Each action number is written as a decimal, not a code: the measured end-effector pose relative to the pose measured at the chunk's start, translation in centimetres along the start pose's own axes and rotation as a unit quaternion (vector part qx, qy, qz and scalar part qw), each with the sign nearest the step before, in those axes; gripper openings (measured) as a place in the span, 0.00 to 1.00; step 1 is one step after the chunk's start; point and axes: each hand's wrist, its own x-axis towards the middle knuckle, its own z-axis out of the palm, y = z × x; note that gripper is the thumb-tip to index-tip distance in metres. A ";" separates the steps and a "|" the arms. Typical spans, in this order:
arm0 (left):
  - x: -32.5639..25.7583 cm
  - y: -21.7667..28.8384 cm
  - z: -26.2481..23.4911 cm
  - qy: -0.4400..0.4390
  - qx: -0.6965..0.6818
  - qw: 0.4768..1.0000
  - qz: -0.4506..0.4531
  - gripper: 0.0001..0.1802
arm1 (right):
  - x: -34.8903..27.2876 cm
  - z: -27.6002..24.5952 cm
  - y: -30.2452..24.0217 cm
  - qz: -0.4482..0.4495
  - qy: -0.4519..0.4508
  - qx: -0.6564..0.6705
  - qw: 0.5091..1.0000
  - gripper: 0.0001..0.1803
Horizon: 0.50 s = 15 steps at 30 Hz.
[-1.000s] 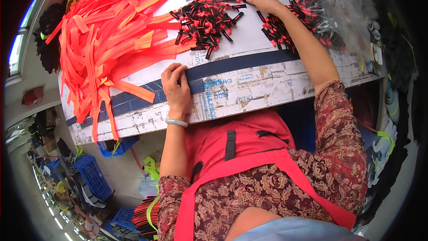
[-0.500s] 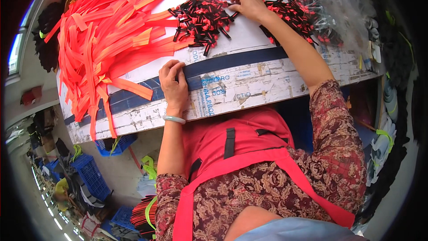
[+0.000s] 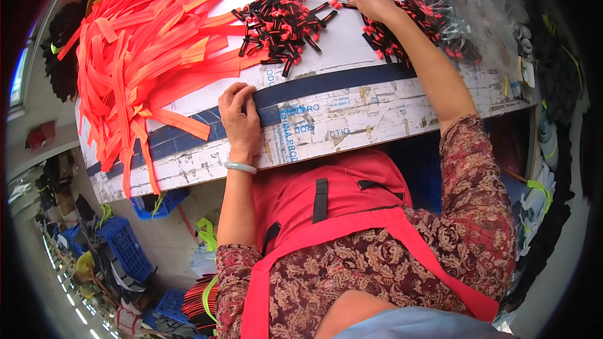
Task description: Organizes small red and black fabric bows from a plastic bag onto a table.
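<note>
Black-and-red clips (image 3: 282, 16) lie heaped on the counter (image 3: 352, 113); the right hand (image 3: 372, 1) pinches one from a second pile beside a plastic bag (image 3: 477, 0). The left hand (image 3: 240, 119) rests flat, empty, bracing near orange strips (image 3: 144, 63).

This looks like a small factory or piecework workshop. A worn worktable (image 3: 352, 119) with peeling taped paper along its near edge carries bulk stock: a big heap of orange fabric strips (image 3: 151, 56) toward its left end, piles of small black-and-red pieces (image 3: 282, 19) near the far edge, and a clear plastic bag (image 3: 477, 6) of more at the right end. Blue plastic crates (image 3: 129, 251) stand on the floor beside it, holding what may be further material.
</note>
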 end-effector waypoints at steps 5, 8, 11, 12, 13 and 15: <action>0.0 -0.1 0.2 0.004 -0.003 1.000 0.008 0.09 | -0.6 0.3 0.3 -0.078 0.065 -0.013 0.995 0.11; 0.0 -0.1 -0.1 0.006 0.000 1.000 0.008 0.09 | -0.4 -0.9 0.7 -0.029 0.008 -0.110 0.993 0.11; 0.0 0.0 -0.1 0.004 -0.004 1.000 0.007 0.09 | -0.5 -1.4 0.8 -0.047 0.076 -0.132 0.987 0.13; 0.1 0.0 0.1 0.003 -0.002 1.000 0.013 0.09 | -0.3 -0.8 1.6 -0.069 0.130 -0.115 0.982 0.15; 0.2 0.1 0.4 0.003 0.001 1.000 0.020 0.09 | 0.3 0.0 2.0 -0.135 0.137 -0.058 0.980 0.18; 0.0 -0.1 0.2 0.004 0.004 1.000 0.015 0.09 | 0.0 2.3 -0.5 -0.169 0.120 0.012 0.978 0.18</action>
